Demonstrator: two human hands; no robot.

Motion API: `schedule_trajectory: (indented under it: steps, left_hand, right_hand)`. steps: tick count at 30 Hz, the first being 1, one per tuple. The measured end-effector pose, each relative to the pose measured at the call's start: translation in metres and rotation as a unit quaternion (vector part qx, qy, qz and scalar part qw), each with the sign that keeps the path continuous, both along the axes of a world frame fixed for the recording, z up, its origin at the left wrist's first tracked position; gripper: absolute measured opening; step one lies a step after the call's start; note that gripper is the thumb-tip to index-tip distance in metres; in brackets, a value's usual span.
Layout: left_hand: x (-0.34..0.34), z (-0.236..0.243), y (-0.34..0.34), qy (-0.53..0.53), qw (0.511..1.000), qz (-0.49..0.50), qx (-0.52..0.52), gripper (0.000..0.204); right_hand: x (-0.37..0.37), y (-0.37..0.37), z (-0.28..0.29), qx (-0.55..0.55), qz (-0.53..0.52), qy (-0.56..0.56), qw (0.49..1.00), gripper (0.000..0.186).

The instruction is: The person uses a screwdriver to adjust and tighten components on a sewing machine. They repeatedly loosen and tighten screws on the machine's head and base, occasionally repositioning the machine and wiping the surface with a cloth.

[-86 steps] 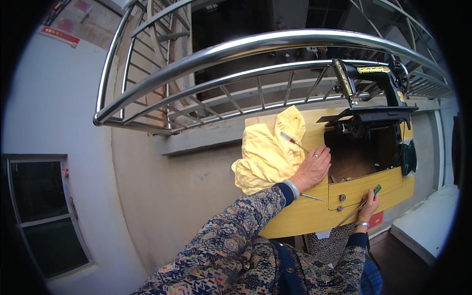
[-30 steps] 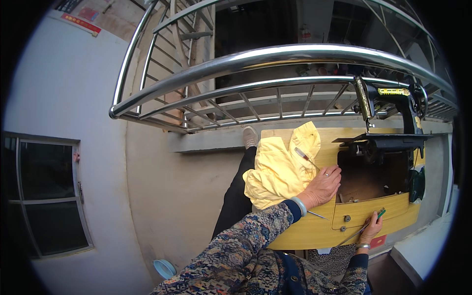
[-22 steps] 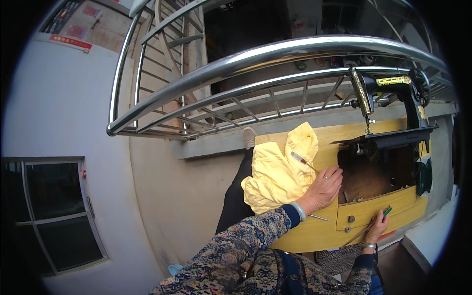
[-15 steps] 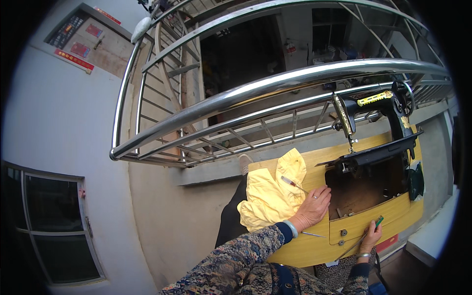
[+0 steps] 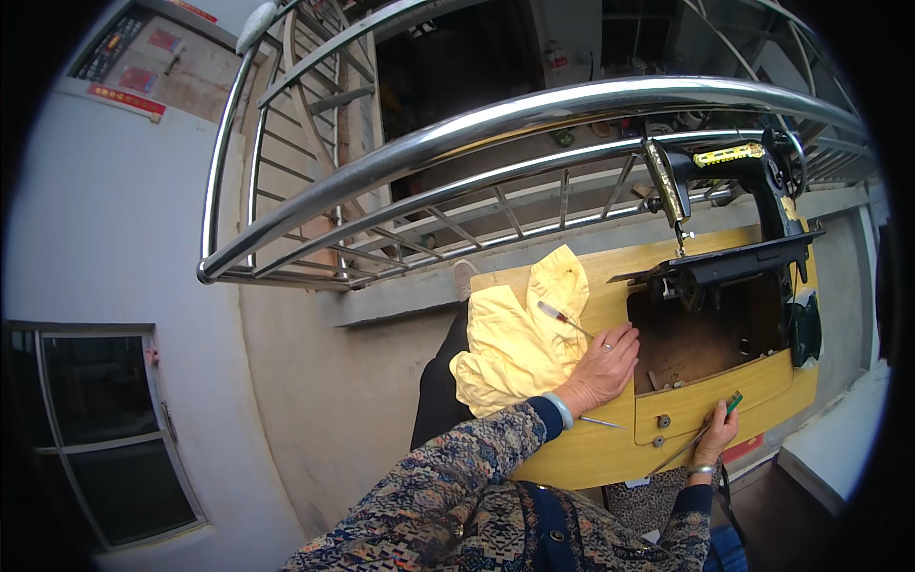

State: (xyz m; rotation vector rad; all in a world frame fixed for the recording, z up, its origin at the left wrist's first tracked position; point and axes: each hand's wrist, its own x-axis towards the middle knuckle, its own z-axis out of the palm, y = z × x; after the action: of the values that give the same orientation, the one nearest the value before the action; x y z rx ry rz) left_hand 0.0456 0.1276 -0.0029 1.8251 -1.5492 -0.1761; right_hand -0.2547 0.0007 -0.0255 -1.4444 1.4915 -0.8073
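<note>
My left hand [image 5: 604,366] lies on the yellow wooden sewing table [image 5: 572,467], fingers stretched out along the left edge of its opening. Just beyond that hand, a screwdriver [image 5: 556,313] with a clear and red handle rests on yellow cloth [image 5: 505,353]. A thin metal rod [image 5: 602,422] lies by my left wrist. At the table's front, my right hand [image 5: 715,436] is closed around a green-handled screwdriver [image 5: 733,403], its long shaft slanting down to the left. The black sewing machine [image 5: 729,262] is tipped back on the far side of the opening, showing its underside.
Two small round metal parts [image 5: 662,421] sit near the table's front edge. A dark green item [image 5: 805,329] hangs at its right end. Beyond the table runs a shiny metal railing [image 5: 534,114]. A white wall with a window [image 5: 105,400] stands at left.
The whole view has shifted slightly, so the table and railing appear higher. Both hands keep nearly the same places on the table, the right one still gripping the green-handled screwdriver.
</note>
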Motion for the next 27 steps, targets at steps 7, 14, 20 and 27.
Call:
schedule_trajectory:
  steps: [7,14,20,27]
  left_hand:
    - [0.002,0.002,-0.001,-0.011,1.000,-0.002,-0.003,0.033]
    - [0.000,-0.002,-0.003,-0.011,1.000,0.009,-0.006,0.031]
    - [0.004,-0.002,0.001,0.032,0.999,0.008,-0.020,0.031]
    - [0.007,-0.002,0.011,0.179,0.976,0.027,-0.119,0.028]
  right_hand:
    - [0.004,0.000,0.005,0.003,-0.011,0.020,1.000,0.025]
    - [0.013,0.001,0.013,-0.019,-0.017,0.028,0.999,0.028]
    - [0.055,0.006,0.091,0.147,0.033,0.014,0.989,0.028]
    - [0.155,0.047,0.212,0.002,0.314,0.099,0.944,0.020]
